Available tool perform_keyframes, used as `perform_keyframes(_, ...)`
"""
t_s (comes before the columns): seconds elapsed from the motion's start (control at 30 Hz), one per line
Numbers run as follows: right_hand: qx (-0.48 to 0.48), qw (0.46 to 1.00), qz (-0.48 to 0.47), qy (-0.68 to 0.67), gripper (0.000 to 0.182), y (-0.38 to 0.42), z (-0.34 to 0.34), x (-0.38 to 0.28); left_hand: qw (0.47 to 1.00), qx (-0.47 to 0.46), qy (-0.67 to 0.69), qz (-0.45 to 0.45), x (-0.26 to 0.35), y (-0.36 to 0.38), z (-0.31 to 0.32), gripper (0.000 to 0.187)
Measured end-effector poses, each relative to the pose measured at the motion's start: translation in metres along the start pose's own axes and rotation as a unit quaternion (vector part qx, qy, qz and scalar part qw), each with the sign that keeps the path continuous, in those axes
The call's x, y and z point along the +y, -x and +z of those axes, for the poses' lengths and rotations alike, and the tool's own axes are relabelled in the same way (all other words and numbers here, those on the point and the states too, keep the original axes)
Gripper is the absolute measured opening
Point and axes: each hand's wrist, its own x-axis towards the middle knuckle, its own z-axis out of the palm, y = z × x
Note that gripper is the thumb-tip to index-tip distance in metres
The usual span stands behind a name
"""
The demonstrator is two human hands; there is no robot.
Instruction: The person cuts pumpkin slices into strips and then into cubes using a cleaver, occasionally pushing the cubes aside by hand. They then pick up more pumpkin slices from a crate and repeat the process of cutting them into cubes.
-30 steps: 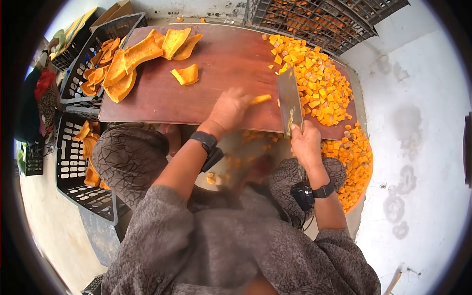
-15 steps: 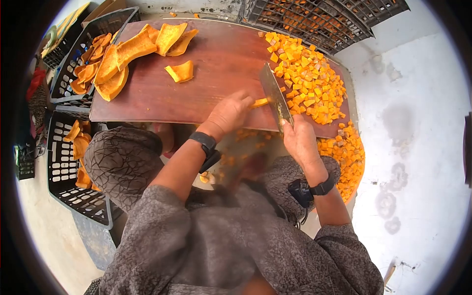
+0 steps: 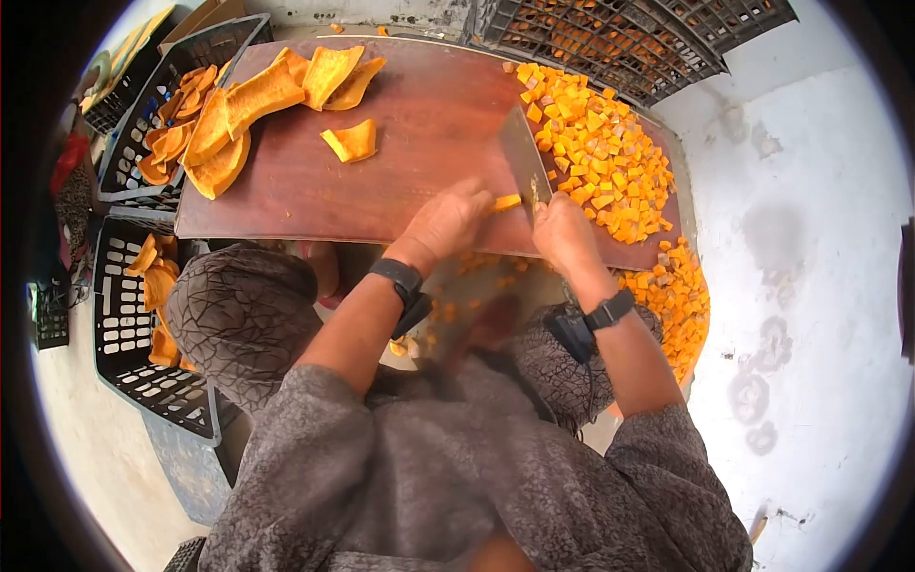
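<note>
My right hand is wrapped round the handle of a cleaver, whose broad blade stands on edge over the reddish-brown board. Between the blade and my left hand a short pumpkin strip pokes out. The left fingers are closed over its other end, which they hide. A heap of pumpkin cubes spreads just right of the blade. Farther left on the board lie a loose pumpkin piece and several large pumpkin slabs.
Black crates holding pumpkin pieces stand at the left, an upper crate and a lower crate. More cubes lie below the board's right end. A stacked dark crate stands behind, and a white wall rises at the right.
My right hand and the cleaver have shifted slightly left and up, towards the left hand. The left hand stays almost in place on the pumpkin strip.
</note>
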Motion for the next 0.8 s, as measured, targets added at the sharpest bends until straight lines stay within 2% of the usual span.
perform_keyframes(0.23, 0.043, 0.999, 0.006, -0.023, 0.029, 0.010, -0.016, -0.008, 0.999, 0.039, 0.003, -0.008, 0.009, -0.001, -0.002, 0.007)
perform_keyframes(0.3, -0.015, 0.999, -0.029, -0.042, 0.029, 0.019, -0.028, -0.012, 1.000, 0.020, 0.000, -0.023, 0.011, -0.001, -0.004, 0.007)
perform_keyframes(0.43, -0.068, 0.998, -0.008, 0.015, 0.028, 0.024, -0.025, -0.015, 0.999, 0.026, -0.008, -0.022, 0.008, -0.003, -0.003, 0.008)
perform_keyframes(0.5, -0.046, 0.996, -0.071, 0.041, 0.028, 0.020, -0.008, -0.006, 1.000, -0.007, 0.006, -0.016, 0.007, -0.002, -0.005, 0.015)
perform_keyframes(0.63, 0.017, 0.996, -0.086, 0.024, 0.028, -0.006, 0.015, -0.005, 1.000, -0.005, -0.005, 0.002, 0.000, -0.002, 0.002, 0.016)
perform_keyframes(0.7, 0.070, 0.996, -0.052, -0.010, 0.025, -0.020, 0.021, 0.003, 0.999, 0.023, -0.023, -0.013, 0.006, -0.001, 0.001, 0.011)
perform_keyframes(0.8, 0.053, 0.997, 0.003, -0.064, 0.025, -0.025, 0.021, 0.018, 0.999, 0.026, -0.012, -0.018, 0.010, -0.003, -0.002, 0.013)
